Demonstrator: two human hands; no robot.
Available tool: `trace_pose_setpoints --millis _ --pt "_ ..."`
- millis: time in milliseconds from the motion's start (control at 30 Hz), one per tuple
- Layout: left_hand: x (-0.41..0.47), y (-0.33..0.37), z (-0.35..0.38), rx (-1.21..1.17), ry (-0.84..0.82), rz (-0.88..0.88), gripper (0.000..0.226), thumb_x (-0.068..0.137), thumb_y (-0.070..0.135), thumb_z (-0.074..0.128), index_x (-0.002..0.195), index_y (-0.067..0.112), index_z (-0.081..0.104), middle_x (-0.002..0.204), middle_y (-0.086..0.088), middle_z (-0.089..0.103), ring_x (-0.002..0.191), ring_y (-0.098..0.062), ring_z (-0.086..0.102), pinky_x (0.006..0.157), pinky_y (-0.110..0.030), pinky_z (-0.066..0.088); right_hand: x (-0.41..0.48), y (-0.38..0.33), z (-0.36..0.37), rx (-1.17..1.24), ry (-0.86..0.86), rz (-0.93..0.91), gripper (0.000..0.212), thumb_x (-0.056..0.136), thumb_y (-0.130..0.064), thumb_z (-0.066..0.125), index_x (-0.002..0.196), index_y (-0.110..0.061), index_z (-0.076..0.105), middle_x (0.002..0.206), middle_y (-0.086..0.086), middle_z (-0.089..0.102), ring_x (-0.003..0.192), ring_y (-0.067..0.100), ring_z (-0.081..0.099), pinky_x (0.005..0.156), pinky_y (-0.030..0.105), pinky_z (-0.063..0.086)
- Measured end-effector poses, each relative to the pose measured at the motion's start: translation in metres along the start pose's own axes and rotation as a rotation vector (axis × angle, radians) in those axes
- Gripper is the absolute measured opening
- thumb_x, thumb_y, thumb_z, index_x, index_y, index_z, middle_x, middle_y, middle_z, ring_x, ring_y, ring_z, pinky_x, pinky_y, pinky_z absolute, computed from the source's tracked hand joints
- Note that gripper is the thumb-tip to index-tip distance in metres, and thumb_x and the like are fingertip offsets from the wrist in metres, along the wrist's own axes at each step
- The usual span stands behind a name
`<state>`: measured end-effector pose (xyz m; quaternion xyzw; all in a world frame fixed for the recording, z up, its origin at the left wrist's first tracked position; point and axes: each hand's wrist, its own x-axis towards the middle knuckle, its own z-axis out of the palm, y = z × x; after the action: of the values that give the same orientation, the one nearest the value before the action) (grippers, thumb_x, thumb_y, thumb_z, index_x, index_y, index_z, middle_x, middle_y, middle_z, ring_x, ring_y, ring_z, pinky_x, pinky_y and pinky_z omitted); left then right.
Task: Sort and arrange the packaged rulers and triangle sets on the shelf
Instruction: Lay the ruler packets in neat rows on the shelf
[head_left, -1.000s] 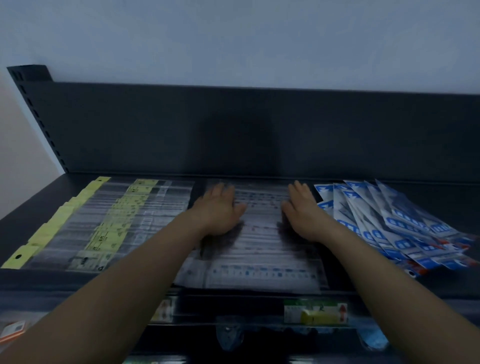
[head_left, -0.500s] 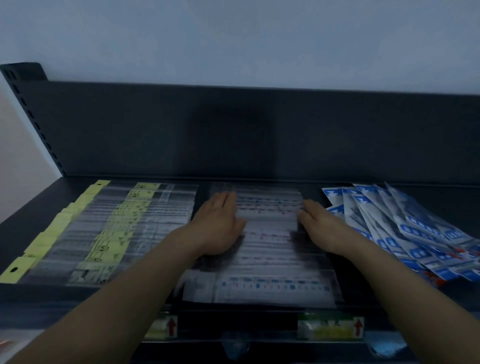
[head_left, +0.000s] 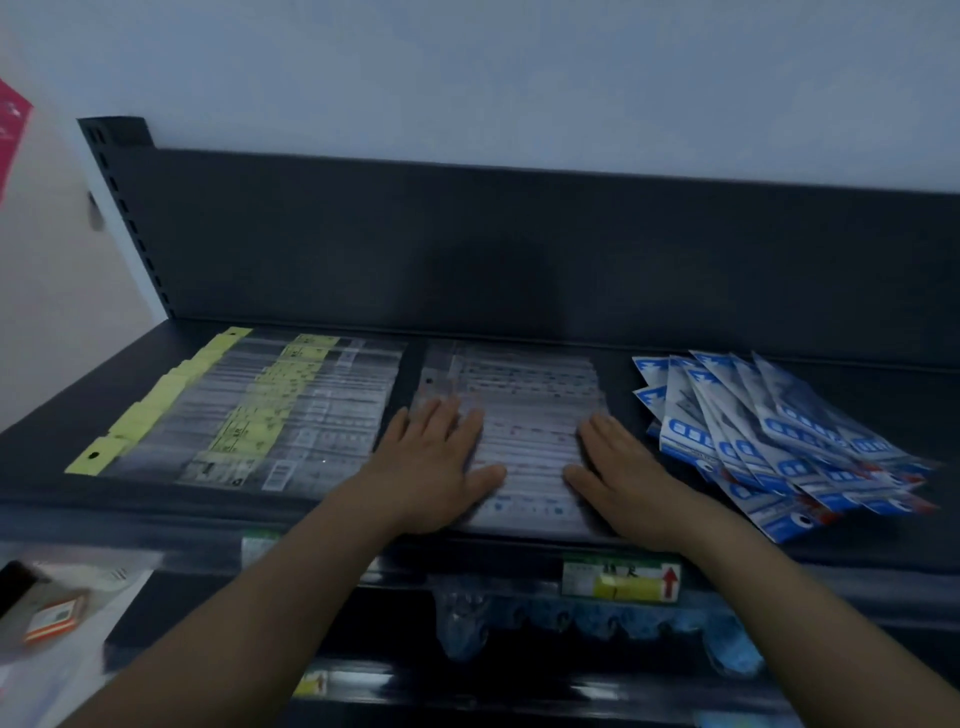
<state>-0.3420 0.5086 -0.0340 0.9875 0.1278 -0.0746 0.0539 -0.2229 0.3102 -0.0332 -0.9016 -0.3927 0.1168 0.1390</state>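
A stack of clear-packaged rulers (head_left: 524, 395) lies in the middle of the dark shelf (head_left: 779, 556). My left hand (head_left: 434, 462) presses flat on its left side, fingers straight. On the stack's right side my right hand (head_left: 618, 473) lies flat too, fingers straight. Left of them is a row of clear ruler packs with yellow tags (head_left: 249, 415). A fanned pile of blue-and-white triangle set packs (head_left: 774, 441) sits to the right of my right hand.
The shelf's dark back panel (head_left: 519, 249) rises behind the packs. Price labels (head_left: 623, 579) line the front edge. Blue items (head_left: 597, 618) hang on the lower level. An orange-edged pack (head_left: 52, 618) lies at the lower left. A pink sheet (head_left: 13, 124) hangs on the wall at the upper left.
Both hands have slid back toward the shelf's front edge over the middle stack, and the stack has shifted slightly. The view has swung to the left.
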Motion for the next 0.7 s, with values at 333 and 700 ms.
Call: trace_pose_setpoints --millis 333,700 --pt "-0.001 0.001 -0.005 -0.090 -0.078 0.015 0.082 0.090 0.072 0.019 0.153 0.027 -0.010 0.160 0.002 -0.020 0.147 -0.017 -0.015 0.120 -0.044 -0.003 0.010 0.002 -0.003 -0.136 -0.070 0.036 0.074 0.098 -0.052 0.024 0.152 -0.009 -0.005 0.160 0.004 -0.012 0.147 0.022 -0.012 0.120 0.038 -0.001" --pt "-0.031 -0.060 -0.017 -0.010 0.362 -0.155 0.052 0.102 0.043 0.026 0.145 0.016 0.033 0.153 -0.003 0.034 0.141 -0.022 0.028 0.115 -0.044 0.023 0.009 -0.044 0.002 -0.135 0.092 -0.018 0.071 0.098 -0.054 0.023 0.153 -0.014 0.002 0.161 0.003 -0.004 0.147 0.018 -0.007 0.120 0.036 -0.001"
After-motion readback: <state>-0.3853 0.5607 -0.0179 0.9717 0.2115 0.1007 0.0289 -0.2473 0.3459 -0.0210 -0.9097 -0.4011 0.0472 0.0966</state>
